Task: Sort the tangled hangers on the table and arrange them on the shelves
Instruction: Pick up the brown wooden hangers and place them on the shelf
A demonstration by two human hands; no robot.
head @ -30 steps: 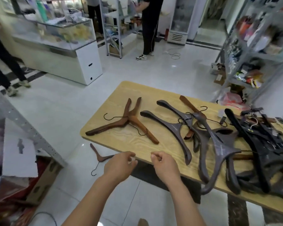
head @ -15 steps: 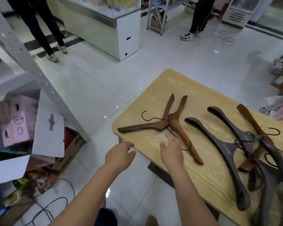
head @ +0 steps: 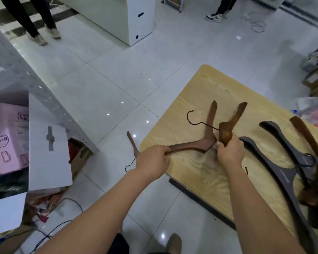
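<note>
Two reddish-brown wooden hangers lie crossed at the near left corner of the light wooden table (head: pixel 195 94). My left hand (head: pixel 151 162) grips the left arm end of the lower brown hanger (head: pixel 196 144). My right hand (head: pixel 229 153) grips the second brown hanger (head: pixel 231 123) at its middle and tilts it up off the table; its thin wire hook (head: pixel 193 120) points left. Dark grey hangers (head: pixel 275 162) lie tangled to the right of my right hand.
Another brown hanger (head: pixel 133 145) lies on the tiled floor beside the table's left edge. A grey metal shelf post (head: pixel 35 85) with white and pink boxes (head: pixel 48 143) stands at left. Cables trail on the floor. A white counter and people's legs stand at the back.
Both hands reached forward and took hold of the two brown hangers. The right hand has lifted one at its middle. The view has shifted left and down.
</note>
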